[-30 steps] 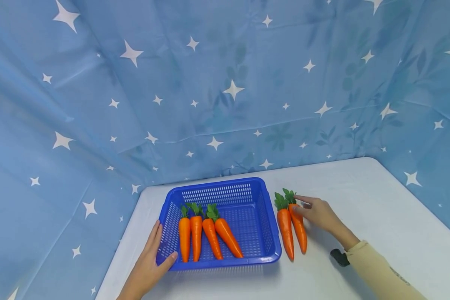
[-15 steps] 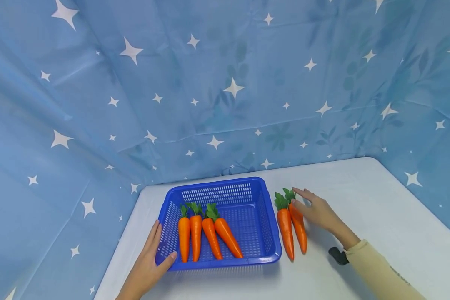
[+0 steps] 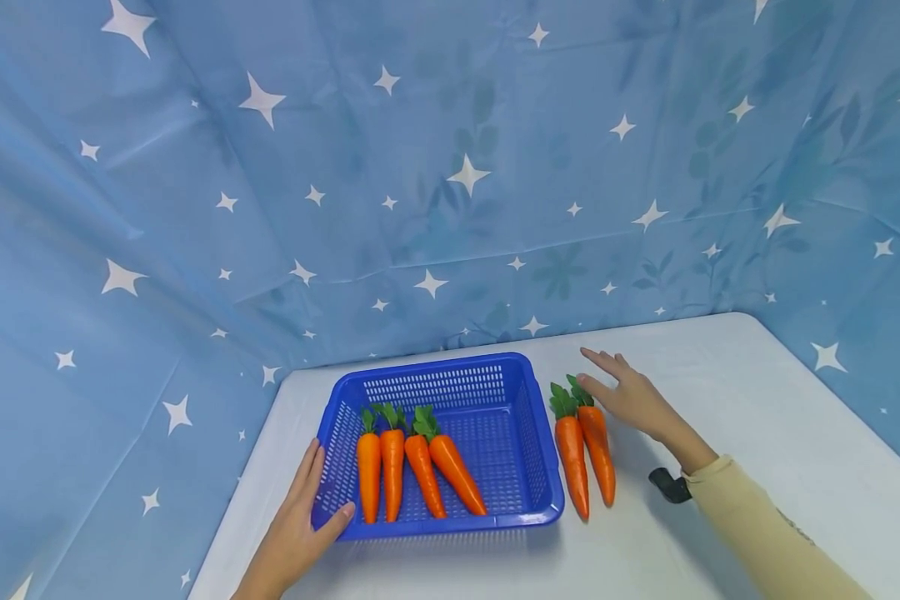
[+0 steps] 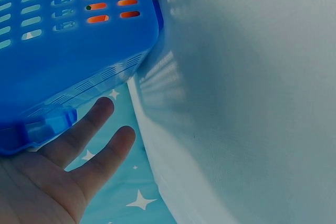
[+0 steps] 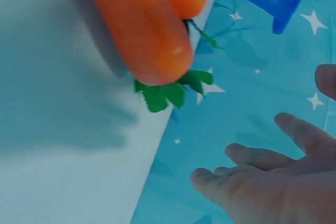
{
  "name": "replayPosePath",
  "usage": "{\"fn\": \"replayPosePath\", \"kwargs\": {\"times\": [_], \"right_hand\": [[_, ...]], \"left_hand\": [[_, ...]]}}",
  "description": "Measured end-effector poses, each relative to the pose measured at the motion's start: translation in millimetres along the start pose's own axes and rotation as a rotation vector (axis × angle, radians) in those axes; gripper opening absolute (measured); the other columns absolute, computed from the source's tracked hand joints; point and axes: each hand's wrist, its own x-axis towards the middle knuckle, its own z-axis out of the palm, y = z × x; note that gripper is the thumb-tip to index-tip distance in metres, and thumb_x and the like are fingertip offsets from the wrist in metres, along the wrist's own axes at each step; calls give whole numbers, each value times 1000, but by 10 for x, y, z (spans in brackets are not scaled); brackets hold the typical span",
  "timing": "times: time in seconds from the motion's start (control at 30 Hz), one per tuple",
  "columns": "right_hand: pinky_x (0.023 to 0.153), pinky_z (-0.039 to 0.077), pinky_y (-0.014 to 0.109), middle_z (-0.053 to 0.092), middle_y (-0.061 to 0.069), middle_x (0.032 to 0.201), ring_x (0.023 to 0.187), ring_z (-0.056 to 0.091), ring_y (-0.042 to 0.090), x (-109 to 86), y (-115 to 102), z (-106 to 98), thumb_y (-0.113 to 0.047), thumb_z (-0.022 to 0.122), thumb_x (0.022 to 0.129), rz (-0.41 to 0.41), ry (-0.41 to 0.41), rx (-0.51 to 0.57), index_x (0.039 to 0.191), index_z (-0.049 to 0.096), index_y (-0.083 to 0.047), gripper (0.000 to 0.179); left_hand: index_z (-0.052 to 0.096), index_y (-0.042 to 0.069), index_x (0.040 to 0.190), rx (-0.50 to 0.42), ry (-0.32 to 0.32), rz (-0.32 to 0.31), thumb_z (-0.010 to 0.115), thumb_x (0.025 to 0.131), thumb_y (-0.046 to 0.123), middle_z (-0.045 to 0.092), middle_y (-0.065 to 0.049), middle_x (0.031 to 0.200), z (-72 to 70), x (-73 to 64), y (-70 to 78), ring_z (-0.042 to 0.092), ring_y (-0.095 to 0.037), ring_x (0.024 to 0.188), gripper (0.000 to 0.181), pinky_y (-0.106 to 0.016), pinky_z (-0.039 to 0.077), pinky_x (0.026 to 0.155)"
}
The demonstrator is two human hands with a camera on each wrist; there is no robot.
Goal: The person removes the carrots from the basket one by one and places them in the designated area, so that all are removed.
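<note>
A blue plastic basket [image 3: 498,525] with slotted walls holds several orange carrots [image 3: 392,475] with green leafy tops, lying side by side in its left part. My left hand [image 3: 288,521] rests against the basket's front-left corner, its thumb over the rim and its straight fingers along the outside. In the left wrist view two fingers [image 4: 86,129] stretch below the rim. Right of the basket, two more carrots lie together, a left one [image 3: 572,467] and a right one [image 3: 598,454]. My right hand [image 3: 633,400] is over the right carrot's leaves with fingers extended, holding nothing.
Everything stands on a table with a white cover [image 3: 735,375]. A blue cloth with white stars [image 3: 450,167] hangs behind and beside it. A small black object [image 3: 670,485] sits at the right sleeve [image 3: 750,525].
My right hand has lifted off the right carrot's top and moved back and slightly up, its fingers straightening. My left hand, the basket and the carrots look the same.
</note>
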Motion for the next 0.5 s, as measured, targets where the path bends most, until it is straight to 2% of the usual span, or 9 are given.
{"fn": "replayPosePath", "kwargs": {"times": [0.23,0.5], "right_hand": [[114,23,81,30,31,169,155,19,57,80,-147,-36,-49,58,109,-14,-11,38,167,36,-6,76],[113,32,77,36,30,167,151,31,59,143,-360,-45,-42,57,111,-98,-11,95,165,38,-3,70]], "left_hand": [[14,3,171,10,3,1,65,98,58,7,-20,178,-11,-11,11,25,-55,154,104,-76,37,105],[15,3,171,3,3,6,65,98,57,7,-20,178,-9,-20,19,25,-56,154,104,-77,36,105]]}}
